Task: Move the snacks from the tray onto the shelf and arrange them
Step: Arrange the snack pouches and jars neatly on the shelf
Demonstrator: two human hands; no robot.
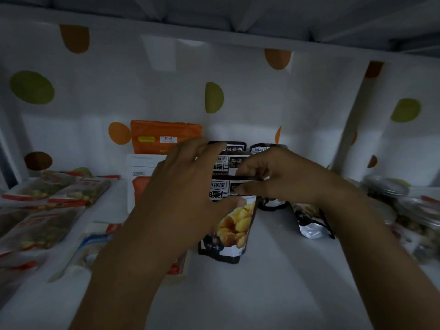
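Left hand (188,186) fingers spread, thumb on chestnut pouch (235,225); right hand (281,177) pinches its top

White covering (166,91) printed with orange, olive-green and brown dots hangs across the back and right side, creased vertically.

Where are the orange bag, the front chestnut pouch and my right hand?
orange bag (164,136): head view, middle of its front face.
front chestnut pouch (234,225): head view, on the chestnut picture.
right hand (281,177): head view, back of the hand.
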